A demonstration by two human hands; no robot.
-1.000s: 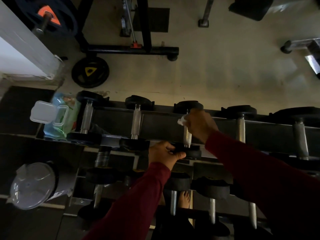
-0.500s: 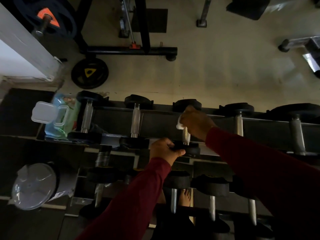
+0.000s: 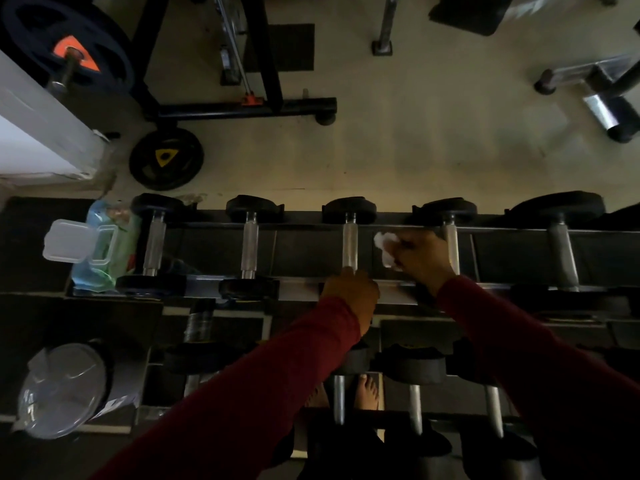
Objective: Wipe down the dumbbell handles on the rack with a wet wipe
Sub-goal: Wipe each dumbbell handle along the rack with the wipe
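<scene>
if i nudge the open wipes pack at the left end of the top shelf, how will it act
The wipes pack looks like a soft pouch, so it would probably slide and buckle, not roll. Its flip lid stands open and overhangs the left side, so it may flap or snag. The dumbbell close on its right would likely block a rightward push.

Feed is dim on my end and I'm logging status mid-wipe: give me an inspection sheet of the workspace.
Surface: rack, top tier holding five dumbbells in a row, more on the tier below.
Job's things: wipe, white and bunched, between the third handle and fourth handle; wipes pack at the rack's left end, lid open.
Clutter: lidded bin lower left.
Grippers: right hand holds the wipe; left hand grips the near end of the third dumbbell.
Cables: nothing seen.
Surroundings: floor with a plate lying on it, machine frames beyond; bare feet below the rack.
</scene>
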